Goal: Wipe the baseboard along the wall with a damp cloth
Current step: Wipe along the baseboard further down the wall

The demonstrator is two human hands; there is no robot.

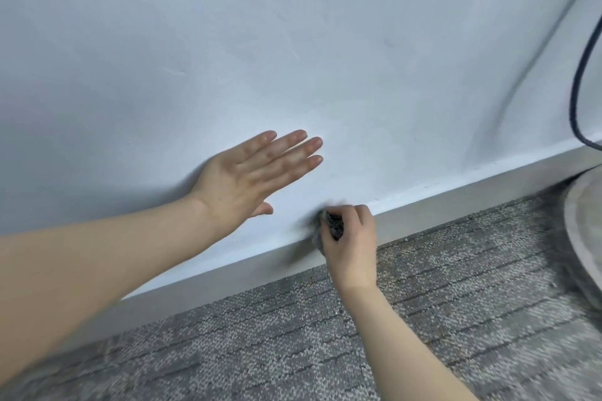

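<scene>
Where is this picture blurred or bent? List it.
Head view: motion blur smears the cloth in the right hand; the cable at the right edge is soft; the wide lens tilts the baseboard; the left hand casts a soft shadow.

I see two bare arms. The left hand (250,172) and the right hand (353,244) wear no gloves, rings or sleeves.

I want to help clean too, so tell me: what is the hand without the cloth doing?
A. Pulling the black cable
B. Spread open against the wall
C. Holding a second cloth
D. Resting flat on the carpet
B: the left hand is spread open against the wall, above the baseboard, while the right hand grips the cloth.
</scene>
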